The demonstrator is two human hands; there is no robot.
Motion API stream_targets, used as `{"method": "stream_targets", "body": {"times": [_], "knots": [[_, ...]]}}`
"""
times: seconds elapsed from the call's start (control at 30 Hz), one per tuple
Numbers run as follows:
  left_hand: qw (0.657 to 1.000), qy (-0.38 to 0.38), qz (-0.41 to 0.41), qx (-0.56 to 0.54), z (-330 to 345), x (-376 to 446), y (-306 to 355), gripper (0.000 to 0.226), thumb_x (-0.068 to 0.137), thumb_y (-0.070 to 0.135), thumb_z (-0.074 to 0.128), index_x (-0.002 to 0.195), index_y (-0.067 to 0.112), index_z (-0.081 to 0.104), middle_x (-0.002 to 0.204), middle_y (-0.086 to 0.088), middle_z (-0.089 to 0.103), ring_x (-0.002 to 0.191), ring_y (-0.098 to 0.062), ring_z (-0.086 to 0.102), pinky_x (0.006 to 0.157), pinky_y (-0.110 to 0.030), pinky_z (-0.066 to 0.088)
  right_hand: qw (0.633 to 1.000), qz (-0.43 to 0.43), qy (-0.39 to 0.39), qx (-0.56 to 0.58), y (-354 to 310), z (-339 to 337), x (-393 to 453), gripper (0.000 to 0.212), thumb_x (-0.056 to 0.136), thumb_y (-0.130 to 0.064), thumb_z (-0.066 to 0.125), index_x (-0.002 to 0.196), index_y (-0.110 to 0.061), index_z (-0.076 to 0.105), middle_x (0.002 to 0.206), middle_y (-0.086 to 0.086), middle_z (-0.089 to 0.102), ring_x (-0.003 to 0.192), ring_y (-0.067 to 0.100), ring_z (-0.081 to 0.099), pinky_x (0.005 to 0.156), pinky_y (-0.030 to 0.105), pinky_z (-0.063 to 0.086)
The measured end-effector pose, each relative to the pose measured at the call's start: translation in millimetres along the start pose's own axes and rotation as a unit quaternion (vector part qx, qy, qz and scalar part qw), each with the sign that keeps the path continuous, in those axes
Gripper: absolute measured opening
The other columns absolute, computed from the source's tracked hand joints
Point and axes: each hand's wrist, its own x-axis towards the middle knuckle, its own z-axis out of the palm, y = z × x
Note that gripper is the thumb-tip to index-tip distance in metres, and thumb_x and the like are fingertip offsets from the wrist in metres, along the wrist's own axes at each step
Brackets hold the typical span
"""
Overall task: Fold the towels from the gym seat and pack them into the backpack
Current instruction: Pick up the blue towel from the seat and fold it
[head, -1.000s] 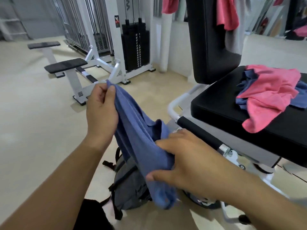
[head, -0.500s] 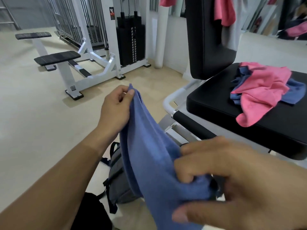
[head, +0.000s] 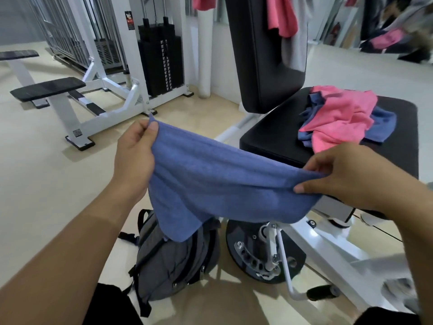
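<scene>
Since the earlier frames, the hands had moved apart and the blue towel [head: 218, 184], previously bunched and hanging between them, was drawn out into a wide span.

At far left stood a white weight bench [head: 49, 89] with black pads, and behind it a black weight stack [head: 161, 59] in a white frame.

The left hand [head: 134, 156] pinched the upper left corner of the blue towel between thumb and fingers, the corner tip protruding just above the thumb. The towel ran from that corner down and to the right, sagging in the middle; its lower fold hung over the top of the grey backpack [head: 173, 256], which stood upright on the floor below the hands. Whether the towel touched the backpack could not be told.

The right hand [head: 346, 174] gripped the right edge of the towel, fingers curled over the fabric and thumb beneath.

Behind the right hand was the black gym seat [head: 276, 137]. On it lay a loose, unfolded pile: a pink towel [head: 339, 118] on top of further blue towels [head: 382, 124]. Another pink towel [head: 282, 17] hung over the upright backrest [head: 255, 55].
</scene>
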Motion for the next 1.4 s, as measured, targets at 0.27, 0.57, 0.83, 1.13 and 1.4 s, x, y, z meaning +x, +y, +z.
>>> {"method": "stream_targets", "body": {"times": [0.27,0.57,0.83,1.13,1.4], "knots": [[1.0,-0.028,-0.008,0.0,-5,4,-2,0.026,0.094,0.042,0.063,0.073,0.03,0.068,0.084,0.003,0.065,0.083,-0.015,0.057,0.084,-0.038,0.046,0.887,-0.073,-0.131,0.436,-12,-15,-17,0.053,0.057,-0.048,0.095,0.065,-0.016,0.053,0.055,0.009,0.049,0.047,0.021,0.046,0.051,0.03,0.042],[0.996,-0.057,0.043,0.05,8,-35,18,0.021,0.094,0.028,0.07,0.076,0.021,0.079,0.08,-0.008,0.074,0.07,-0.023,0.064,0.057,-0.04,0.057,0.889,-0.096,-0.154,0.42,-55,2,-37,0.022,0.076,-0.022,0.076,0.098,-0.022,0.076,0.083,0.01,0.077,0.062,0.014,0.069,0.053,0.027,0.058],[0.974,-0.209,0.088,0.029,37,-95,33,0.014,0.092,0.022,0.069,0.091,0.019,0.083,0.076,0.004,0.078,0.068,-0.002,0.066,0.064,-0.022,0.053,0.96,-0.145,0.037,0.236,-62,37,-24,0.007,0.09,-0.036,0.07,0.088,-0.031,0.073,0.073,-0.011,0.075,0.069,0.006,0.071,0.069,0.039,0.057],[0.989,-0.147,0.019,0.024,37,-73,11,0.02,0.098,0.026,0.066,0.092,0.01,0.077,0.088,-0.019,0.075,0.076,-0.023,0.064,0.073,-0.047,0.055,0.872,-0.386,0.033,0.298,-54,31,-27,0.012,0.092,-0.021,0.072,0.086,-0.013,0.066,0.096,-0.003,0.074,0.103,0.023,0.069,0.103,0.049,0.046],[0.971,-0.201,-0.063,0.117,35,-37,-23,0.028,0.095,0.04,0.063,0.085,0.018,0.075,0.084,-0.009,0.072,0.077,-0.015,0.056,0.076,-0.035,0.042,0.776,-0.505,-0.101,0.363,-46,-8,-38,0.027,0.096,-0.042,0.065,0.084,-0.019,0.07,0.083,-0.013,0.073,0.094,0.025,0.073,0.118,0.053,0.03]]}}
